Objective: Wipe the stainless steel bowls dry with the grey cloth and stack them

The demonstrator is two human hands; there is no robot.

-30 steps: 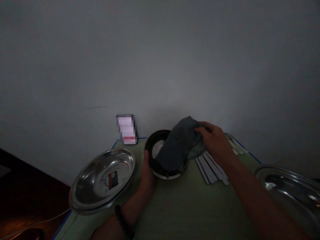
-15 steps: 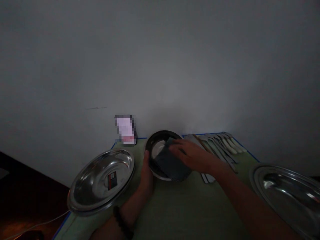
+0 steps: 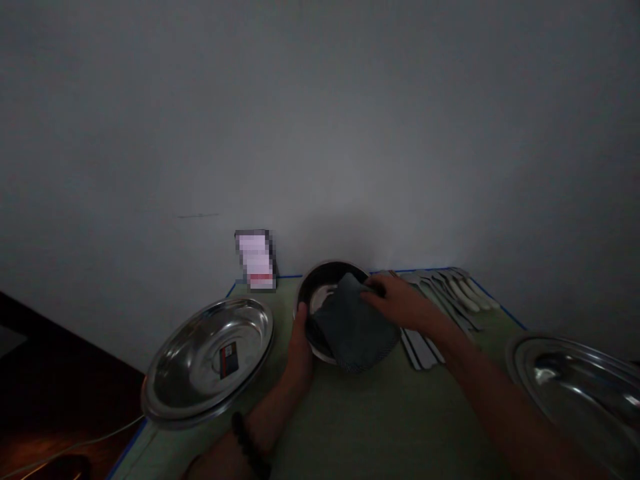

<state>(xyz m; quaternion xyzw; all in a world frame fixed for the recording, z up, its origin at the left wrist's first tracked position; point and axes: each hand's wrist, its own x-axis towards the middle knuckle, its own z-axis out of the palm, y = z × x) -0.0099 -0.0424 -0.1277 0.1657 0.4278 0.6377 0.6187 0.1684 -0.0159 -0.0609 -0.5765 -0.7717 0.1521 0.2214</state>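
Note:
A small dark bowl (image 3: 320, 277) with a pale inside stands at the middle back of the green table. My left hand (image 3: 299, 343) grips its left rim, thumb over the edge. A grey mesh cloth (image 3: 355, 328) lies folded over the bowl's right half. My right hand (image 3: 397, 303) presses on the cloth's far right corner, fingers closed on it.
A large steel dish (image 3: 207, 360) with a small label inside sits to the left. Another steel dish (image 3: 580, 387) is at the right edge. Several spoons and flat utensils (image 3: 440, 300) lie in a row behind my right arm. A blurred card (image 3: 256, 260) leans on the wall.
My right hand lowered the raised cloth into the bowl, then slid it rightward across the bowl. My left hand kept its hold on the rim.

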